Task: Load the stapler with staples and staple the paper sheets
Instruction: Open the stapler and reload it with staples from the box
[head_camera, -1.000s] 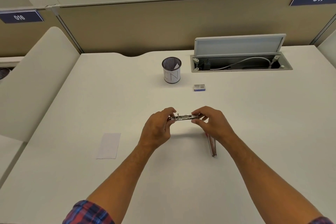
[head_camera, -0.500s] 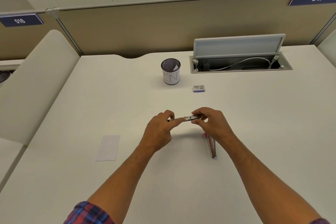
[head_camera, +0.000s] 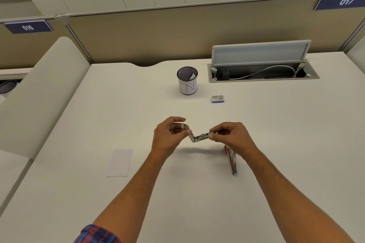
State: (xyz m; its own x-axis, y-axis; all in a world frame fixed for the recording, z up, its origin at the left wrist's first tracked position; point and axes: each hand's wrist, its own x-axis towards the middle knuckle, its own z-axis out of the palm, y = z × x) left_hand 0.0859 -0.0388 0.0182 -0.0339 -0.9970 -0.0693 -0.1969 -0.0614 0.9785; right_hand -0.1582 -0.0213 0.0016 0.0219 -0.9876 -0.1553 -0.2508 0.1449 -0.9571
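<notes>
Holding the stapler (head_camera: 200,137) hinged open above the desk (head_camera: 276,144), we pinch one end in each curled hand, left hand (head_camera: 171,136) and right hand (head_camera: 231,135). Loading step, we judge. Staple box (head_camera: 217,99) lies beyond the stapler, paper sheets (head_camera: 119,162) to its left; next, fetch staples.

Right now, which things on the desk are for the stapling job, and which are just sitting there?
For the job:
- stapler part, held by the left hand and the right hand
- second metal piece lying on the desk
- small staple box
- paper sheets

Just sitting there:
- mesh cup
- open cable tray
- number signs
</notes>
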